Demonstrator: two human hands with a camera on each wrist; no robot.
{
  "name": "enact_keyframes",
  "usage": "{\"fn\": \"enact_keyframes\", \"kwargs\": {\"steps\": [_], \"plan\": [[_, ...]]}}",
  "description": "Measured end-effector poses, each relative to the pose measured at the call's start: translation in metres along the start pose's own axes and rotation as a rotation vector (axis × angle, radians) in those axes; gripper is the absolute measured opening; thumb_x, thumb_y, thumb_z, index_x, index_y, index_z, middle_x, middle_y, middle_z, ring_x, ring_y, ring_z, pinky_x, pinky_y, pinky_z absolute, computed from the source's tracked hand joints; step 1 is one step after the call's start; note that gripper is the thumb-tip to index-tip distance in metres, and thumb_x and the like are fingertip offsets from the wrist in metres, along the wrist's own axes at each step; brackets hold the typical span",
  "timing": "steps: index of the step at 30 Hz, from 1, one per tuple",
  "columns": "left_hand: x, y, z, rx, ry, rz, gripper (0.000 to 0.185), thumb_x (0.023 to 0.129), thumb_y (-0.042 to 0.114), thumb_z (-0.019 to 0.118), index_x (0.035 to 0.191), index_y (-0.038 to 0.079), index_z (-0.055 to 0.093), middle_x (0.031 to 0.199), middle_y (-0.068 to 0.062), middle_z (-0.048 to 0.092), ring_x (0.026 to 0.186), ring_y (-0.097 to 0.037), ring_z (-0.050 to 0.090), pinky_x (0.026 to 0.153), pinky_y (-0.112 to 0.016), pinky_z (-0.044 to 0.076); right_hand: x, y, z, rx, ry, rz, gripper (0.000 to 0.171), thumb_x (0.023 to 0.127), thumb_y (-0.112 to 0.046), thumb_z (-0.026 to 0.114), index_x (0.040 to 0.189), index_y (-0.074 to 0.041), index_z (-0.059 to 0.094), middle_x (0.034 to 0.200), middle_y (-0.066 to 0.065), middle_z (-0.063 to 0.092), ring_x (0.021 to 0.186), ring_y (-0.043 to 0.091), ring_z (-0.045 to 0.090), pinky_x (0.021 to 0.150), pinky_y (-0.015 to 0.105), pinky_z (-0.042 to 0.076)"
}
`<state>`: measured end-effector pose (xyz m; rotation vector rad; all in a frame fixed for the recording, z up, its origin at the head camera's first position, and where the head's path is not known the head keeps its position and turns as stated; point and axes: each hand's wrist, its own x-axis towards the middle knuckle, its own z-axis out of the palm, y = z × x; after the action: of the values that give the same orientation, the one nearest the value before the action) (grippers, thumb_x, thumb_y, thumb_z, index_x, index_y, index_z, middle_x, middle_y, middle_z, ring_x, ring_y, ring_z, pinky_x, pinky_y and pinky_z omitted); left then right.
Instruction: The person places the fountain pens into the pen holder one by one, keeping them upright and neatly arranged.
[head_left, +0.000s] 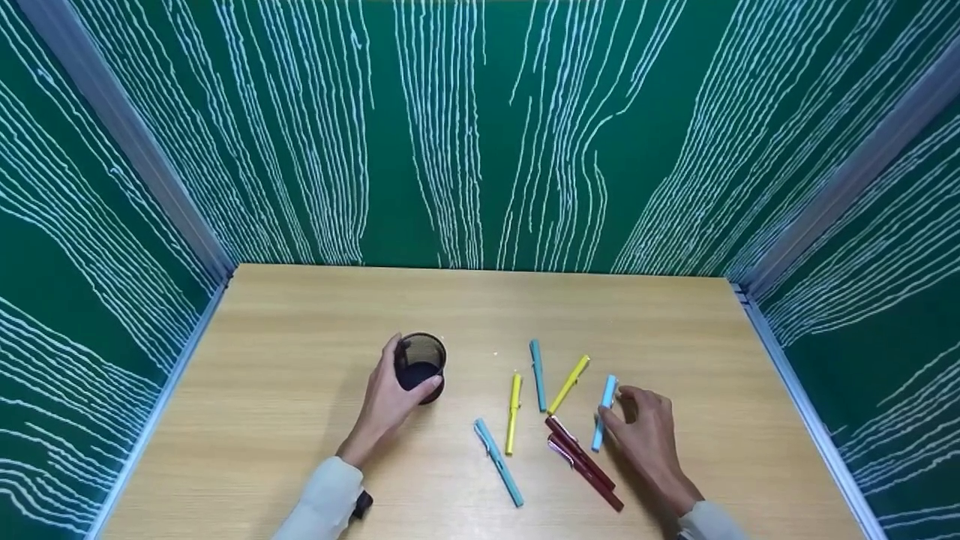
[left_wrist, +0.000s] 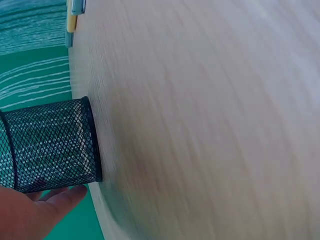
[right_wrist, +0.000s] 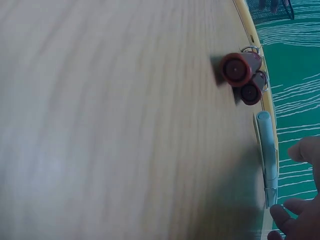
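My left hand (head_left: 390, 401) holds a black mesh pen cup (head_left: 421, 352) standing upright on the table, thumb on the near side and fingers round the far left. In the left wrist view the mesh cup (left_wrist: 50, 142) shows side-on, with fingers (left_wrist: 65, 200) along its wall. My right hand (head_left: 649, 431) is at a light blue pen (head_left: 604, 416), thumb and fingertips spread apart beside it. That pen (right_wrist: 267, 150) lies on the table in the right wrist view. Left of it are two dark red pens (head_left: 581, 461), a yellow pen (head_left: 568, 385) and a teal pen (head_left: 538, 375).
Another yellow pen (head_left: 513, 416) and a blue-teal pen (head_left: 498, 462) lie between the two hands on the wooden table (head_left: 300, 322). Green walls (head_left: 435, 225) with white wavy lines enclose its back and sides. A small black object (head_left: 362, 505) is beside the left sleeve.
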<state>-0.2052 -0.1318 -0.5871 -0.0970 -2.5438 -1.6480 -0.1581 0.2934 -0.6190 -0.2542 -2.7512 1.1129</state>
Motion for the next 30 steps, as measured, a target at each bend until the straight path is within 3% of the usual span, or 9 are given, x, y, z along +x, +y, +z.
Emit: {"fn": "enact_keyframes", "kwargs": {"steps": [7, 18, 30], "plan": [[-0.004, -0.002, 0.006, -0.033, 0.008, 0.04, 0.1, 0.09, 0.033, 0.092, 0.167, 0.001, 0.037, 0.162, -0.025, 0.052, 0.149, -0.046, 0.05, 0.124, -0.063, 0.037, 0.002, 0.005, 0.006, -0.006, 0.011, -0.033, 0.057, 0.094, -0.024, 0.088, 0.136, 0.01, 0.068, 0.127, 0.027, 0.072, 0.122, 0.04, 0.048, 0.1, 0.052, 0.038], [-0.008, -0.001, 0.013, -0.068, 0.001, 0.043, 0.1, 0.09, 0.035, 0.093, 0.168, 0.006, 0.038, 0.163, -0.023, 0.052, 0.148, -0.044, 0.051, 0.124, -0.063, 0.037, 0.011, 0.003, 0.01, -0.007, 0.032, 0.013, 0.052, 0.093, -0.025, 0.087, 0.131, 0.007, 0.071, 0.116, 0.021, 0.073, 0.114, 0.035, 0.05, 0.096, 0.048, 0.036], [-0.009, -0.009, 0.013, -0.125, -0.014, 0.055, 0.094, 0.089, 0.032, 0.094, 0.166, 0.012, 0.043, 0.159, -0.019, 0.057, 0.144, -0.04, 0.056, 0.121, -0.06, 0.041, 0.013, 0.002, 0.014, -0.015, 0.022, -0.011, 0.044, 0.092, -0.021, 0.087, 0.126, 0.006, 0.076, 0.108, 0.02, 0.07, 0.112, 0.035, 0.047, 0.093, 0.047, 0.032]]}}
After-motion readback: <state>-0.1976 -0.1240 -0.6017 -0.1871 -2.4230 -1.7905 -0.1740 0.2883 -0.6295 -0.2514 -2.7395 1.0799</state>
